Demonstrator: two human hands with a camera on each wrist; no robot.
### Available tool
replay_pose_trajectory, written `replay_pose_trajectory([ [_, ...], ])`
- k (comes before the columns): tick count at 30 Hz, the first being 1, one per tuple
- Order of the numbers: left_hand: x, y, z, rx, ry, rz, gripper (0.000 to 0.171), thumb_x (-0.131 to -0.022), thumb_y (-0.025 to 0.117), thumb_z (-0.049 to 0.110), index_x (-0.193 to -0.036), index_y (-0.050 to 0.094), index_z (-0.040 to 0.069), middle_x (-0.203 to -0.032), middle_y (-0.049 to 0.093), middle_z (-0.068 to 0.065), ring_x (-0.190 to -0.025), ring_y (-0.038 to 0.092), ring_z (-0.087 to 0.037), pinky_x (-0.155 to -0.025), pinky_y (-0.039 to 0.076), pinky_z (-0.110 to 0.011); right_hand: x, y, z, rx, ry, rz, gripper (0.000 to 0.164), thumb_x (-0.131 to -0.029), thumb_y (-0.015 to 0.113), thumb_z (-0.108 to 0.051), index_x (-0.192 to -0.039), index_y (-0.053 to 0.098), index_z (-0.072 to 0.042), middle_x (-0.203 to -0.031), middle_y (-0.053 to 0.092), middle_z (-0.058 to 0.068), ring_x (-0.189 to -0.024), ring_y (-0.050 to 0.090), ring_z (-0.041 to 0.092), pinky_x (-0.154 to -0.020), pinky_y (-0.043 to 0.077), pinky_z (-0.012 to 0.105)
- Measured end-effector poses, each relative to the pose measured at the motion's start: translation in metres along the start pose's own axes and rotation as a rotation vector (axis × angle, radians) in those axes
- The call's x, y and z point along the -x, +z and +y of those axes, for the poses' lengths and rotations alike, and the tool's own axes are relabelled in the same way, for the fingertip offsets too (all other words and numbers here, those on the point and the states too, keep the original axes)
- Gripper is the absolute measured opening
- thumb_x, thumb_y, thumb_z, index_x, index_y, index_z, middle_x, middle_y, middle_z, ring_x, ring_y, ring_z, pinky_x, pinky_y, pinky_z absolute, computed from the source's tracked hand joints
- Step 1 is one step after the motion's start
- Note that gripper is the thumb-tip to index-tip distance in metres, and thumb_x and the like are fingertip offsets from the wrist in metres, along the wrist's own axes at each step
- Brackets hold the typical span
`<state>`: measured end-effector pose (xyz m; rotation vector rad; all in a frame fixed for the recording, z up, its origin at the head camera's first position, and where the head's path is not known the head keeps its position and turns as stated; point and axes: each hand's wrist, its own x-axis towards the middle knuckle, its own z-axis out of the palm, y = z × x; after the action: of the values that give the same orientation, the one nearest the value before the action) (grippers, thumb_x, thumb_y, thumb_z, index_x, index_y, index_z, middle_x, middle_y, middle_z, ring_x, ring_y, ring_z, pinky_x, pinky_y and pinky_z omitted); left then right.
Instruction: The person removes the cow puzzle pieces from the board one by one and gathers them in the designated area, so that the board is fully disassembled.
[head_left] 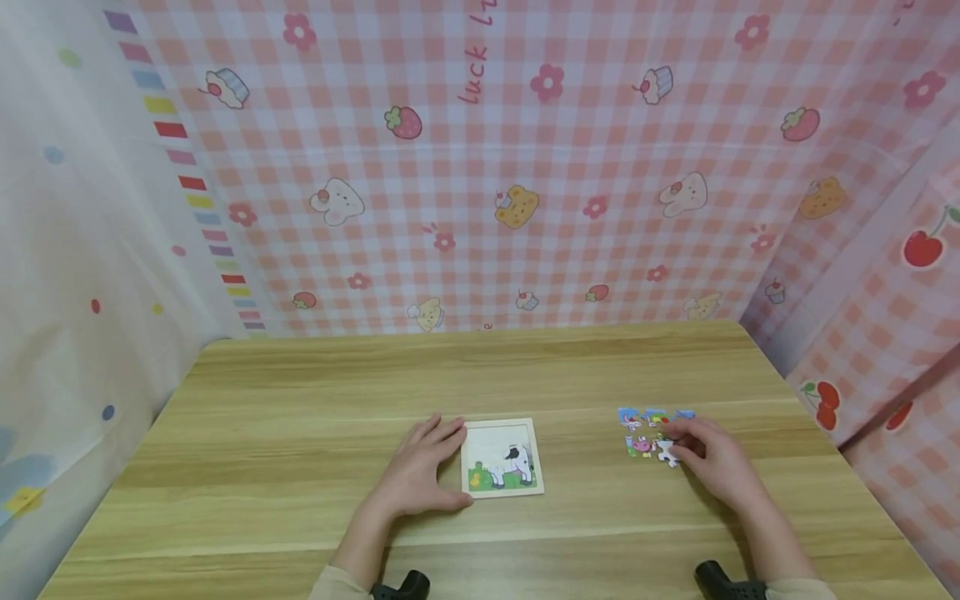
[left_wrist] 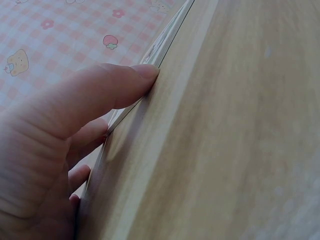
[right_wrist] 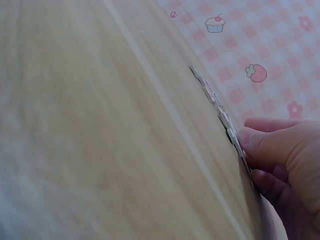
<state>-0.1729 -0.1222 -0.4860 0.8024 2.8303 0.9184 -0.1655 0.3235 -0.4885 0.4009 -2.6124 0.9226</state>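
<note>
In the head view my left hand (head_left: 420, 471) holds the left side of a square wooden puzzle board (head_left: 501, 497), fingertips at its upper left corner and thumb at the lower left. Puzzle pieces showing a black and white cow (head_left: 517, 467) on grass fill the board's lower part; its upper part is pale and bare. My right hand (head_left: 712, 458) is over loose pieces to the right, with thumb and forefinger bent down at a white puzzle piece (head_left: 667, 453). I cannot tell whether they pinch it. In the right wrist view the thumb (right_wrist: 252, 142) meets the pieces' edge.
Several loose puzzle pieces (head_left: 640, 446) lie together on the wood-grain table (head_left: 315, 400), some with blue sky and one with a pink animal. A pink checked cloth (head_left: 450, 167) hangs behind the table, with more cloth at both sides.
</note>
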Motion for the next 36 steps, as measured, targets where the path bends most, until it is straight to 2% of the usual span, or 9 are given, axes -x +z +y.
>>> replay_pose_trajectory([
  [4, 0.000, 0.000, 0.000, -0.001, -0.003, 0.000, 0.095, -0.069, 0.084, 0.045, -0.147, 0.047, 0.004, -0.157, 0.037, -0.005, -0.148, 0.018, -0.036, -0.117, 0.010, -0.058, 0.000, -0.001, 0.000, -0.012, 0.002, -0.015, 0.028, -0.077, 0.079, 0.007, -0.102, 0.072, -0.003, -0.092, 0.065, 0.002, -0.075, 0.053, 0.002, -0.061, 0.047, 0.021],
  [10, 0.000, 0.001, 0.000, -0.007, -0.004, -0.002, 0.095, -0.069, 0.084, 0.045, -0.147, 0.046, 0.004, -0.157, 0.037, -0.005, -0.147, 0.018, -0.037, -0.117, 0.010, -0.058, 0.002, -0.004, 0.004, -0.024, -0.070, -0.052, 0.036, -0.072, 0.087, -0.005, -0.104, 0.072, -0.005, -0.094, 0.063, 0.000, -0.073, 0.051, 0.006, -0.060, 0.044, 0.022],
  [14, -0.001, 0.001, -0.001, -0.014, -0.007, -0.001, 0.095, -0.069, 0.083, 0.045, -0.146, 0.047, 0.004, -0.156, 0.037, -0.005, -0.147, 0.019, -0.037, -0.117, 0.010, -0.058, 0.002, -0.004, 0.005, -0.013, -0.098, -0.063, 0.039, -0.070, 0.088, -0.005, -0.105, 0.072, -0.004, -0.095, 0.062, 0.001, -0.072, 0.050, 0.005, -0.059, 0.045, 0.023],
  [25, -0.001, 0.001, -0.001, -0.020, -0.007, 0.001, 0.095, -0.069, 0.083, 0.046, -0.146, 0.047, 0.004, -0.156, 0.038, -0.004, -0.147, 0.019, -0.036, -0.117, 0.010, -0.057, 0.001, -0.006, 0.003, 0.020, -0.051, -0.047, 0.035, -0.072, 0.087, -0.007, -0.103, 0.072, -0.005, -0.096, 0.063, 0.002, -0.074, 0.051, 0.006, -0.061, 0.045, 0.023],
  [36, -0.001, 0.001, 0.000, -0.014, -0.003, 0.000, 0.095, -0.069, 0.084, 0.045, -0.146, 0.047, 0.004, -0.156, 0.038, -0.004, -0.147, 0.019, -0.036, -0.117, 0.010, -0.057, -0.001, -0.008, -0.006, -0.011, -0.046, -0.027, 0.036, -0.072, 0.087, -0.006, -0.106, 0.072, -0.003, -0.094, 0.063, 0.003, -0.076, 0.055, 0.010, -0.063, 0.047, 0.021],
])
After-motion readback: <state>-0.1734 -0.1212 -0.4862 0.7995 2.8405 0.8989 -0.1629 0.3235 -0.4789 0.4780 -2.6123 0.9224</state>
